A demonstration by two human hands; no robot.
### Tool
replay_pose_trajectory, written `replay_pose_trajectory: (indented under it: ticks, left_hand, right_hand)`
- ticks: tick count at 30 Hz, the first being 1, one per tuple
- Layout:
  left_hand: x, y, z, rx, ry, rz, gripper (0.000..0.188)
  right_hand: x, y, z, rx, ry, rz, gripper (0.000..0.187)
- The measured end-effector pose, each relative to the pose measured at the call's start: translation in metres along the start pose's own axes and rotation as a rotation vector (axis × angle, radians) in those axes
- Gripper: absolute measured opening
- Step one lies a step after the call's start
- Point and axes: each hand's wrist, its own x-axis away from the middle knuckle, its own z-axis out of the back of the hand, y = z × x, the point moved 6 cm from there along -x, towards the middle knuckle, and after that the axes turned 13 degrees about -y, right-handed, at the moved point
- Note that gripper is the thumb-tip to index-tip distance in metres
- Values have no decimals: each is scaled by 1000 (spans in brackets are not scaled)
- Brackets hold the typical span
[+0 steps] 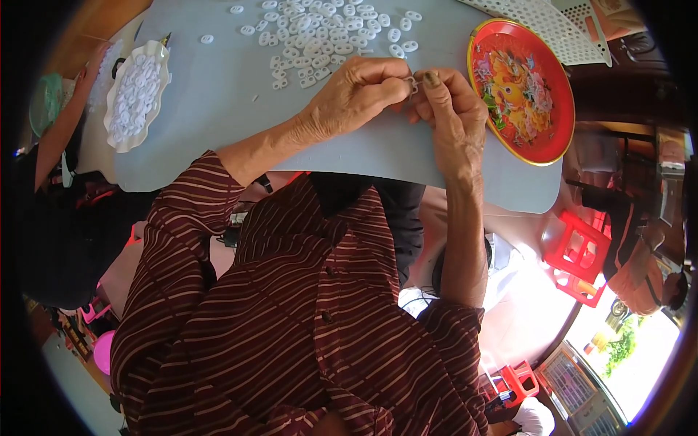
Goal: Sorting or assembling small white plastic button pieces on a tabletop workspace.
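Both hands meet over the table's near part. My left hand [363,91] is closed, thumb and forefinger pinching a small white plastic piece [414,86]. My right hand [454,120] pinches the same piece from the other side; its exact shape is mostly hidden by the fingers. Just beyond my hands lies a loose pile of white oval plastic pieces with two holes each [313,33]. Several squarer white two-hole pieces [307,81] lie at the pile's near edge, close to my left hand.
Right of my hands sits a red round tray [560,109] with a gold rim and floral print. A white perforated basket [538,25] stands behind it. At left, a white scalloped dish [169,73] holds white pieces, near another person's arm [69,120]. Red stools [579,247] stand at right.
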Motion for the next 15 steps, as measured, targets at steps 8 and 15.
replay_pose_trajectory:
  ticks: [8, 15]
  left_hand:
    - [0, 3, -3, -25, -11, -14, 17]
    - [2, 9, -5, -85, -52, -76, 18]
  right_hand:
    - [-2, 3, 0, 61, 48, 37, 20]
    - [1, 2, 4, -36, 51, 1, 24]
